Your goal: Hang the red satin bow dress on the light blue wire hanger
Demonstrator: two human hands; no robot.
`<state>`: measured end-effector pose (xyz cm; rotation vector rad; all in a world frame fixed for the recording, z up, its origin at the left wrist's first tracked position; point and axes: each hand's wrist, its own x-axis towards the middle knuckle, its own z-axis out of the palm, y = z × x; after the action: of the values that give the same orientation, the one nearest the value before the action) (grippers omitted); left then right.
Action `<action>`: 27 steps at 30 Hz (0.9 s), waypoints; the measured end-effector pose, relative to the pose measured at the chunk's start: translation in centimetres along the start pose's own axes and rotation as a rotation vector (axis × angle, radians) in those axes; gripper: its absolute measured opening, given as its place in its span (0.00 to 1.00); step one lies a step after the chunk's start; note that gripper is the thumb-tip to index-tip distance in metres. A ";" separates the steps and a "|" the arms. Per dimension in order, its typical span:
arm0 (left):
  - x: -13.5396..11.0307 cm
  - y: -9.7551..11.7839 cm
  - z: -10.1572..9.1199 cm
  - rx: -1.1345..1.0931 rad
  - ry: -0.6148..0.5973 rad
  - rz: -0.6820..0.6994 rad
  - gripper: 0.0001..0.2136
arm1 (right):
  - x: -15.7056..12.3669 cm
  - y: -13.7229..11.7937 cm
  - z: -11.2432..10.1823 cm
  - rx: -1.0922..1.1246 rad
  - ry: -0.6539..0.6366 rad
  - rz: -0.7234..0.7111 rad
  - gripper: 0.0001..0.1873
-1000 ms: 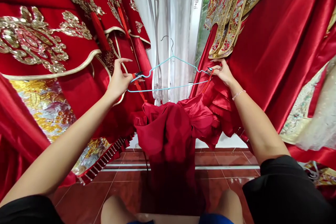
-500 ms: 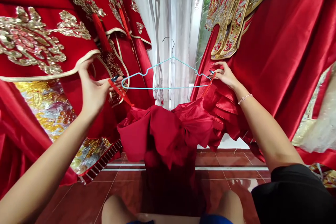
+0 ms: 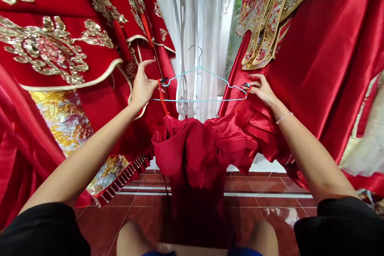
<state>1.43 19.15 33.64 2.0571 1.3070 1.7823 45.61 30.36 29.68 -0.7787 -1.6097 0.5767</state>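
Observation:
A light-blue wire clothes hanger (image 3: 199,100) is in the middle, its bare metal hook pointing up. Below it hangs a dark red dress (image 3: 199,148) with a large bow and thin ribbon straps. My left hand (image 3: 144,88) pinches the left strap (image 3: 162,98) between thumb and finger, in front of the hanger's left shoulder; the other fingers are raised. At the hanger's right end, my right hand (image 3: 262,91) pinches the right strap by the wire. The fingers partly hide how each strap lies on the hanger.
Red garments with gold sequins (image 3: 51,52) hang close on the left. On the right are a red satin skirt (image 3: 318,72) and gold-trimmed panels (image 3: 264,28). Behind are a whitish curtain (image 3: 207,20) and a window frame (image 3: 228,16). Red tiles (image 3: 144,216) cover the floor.
My left hand has moved right and slightly up with the left strap, inward from the hanger's left end. The dress top has shifted right. My right hand has barely moved.

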 end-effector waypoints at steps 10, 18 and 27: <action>1.1 -1.0 0.5 0.195 -0.119 0.084 0.25 | 2.7 -5.5 4.0 -0.205 -0.349 -0.025 0.34; 1.3 0.2 -3.5 0.182 -0.478 0.012 0.27 | 0.2 -6.0 2.1 -0.557 0.032 -0.307 0.11; -15.7 -1.6 -1.3 0.263 -0.666 0.017 0.10 | -12.7 0.0 4.1 -0.555 -0.714 0.017 0.14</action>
<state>0.60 9.23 21.32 2.4760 1.3400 0.8111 42.60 20.97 20.72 -1.0601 -2.4857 0.4406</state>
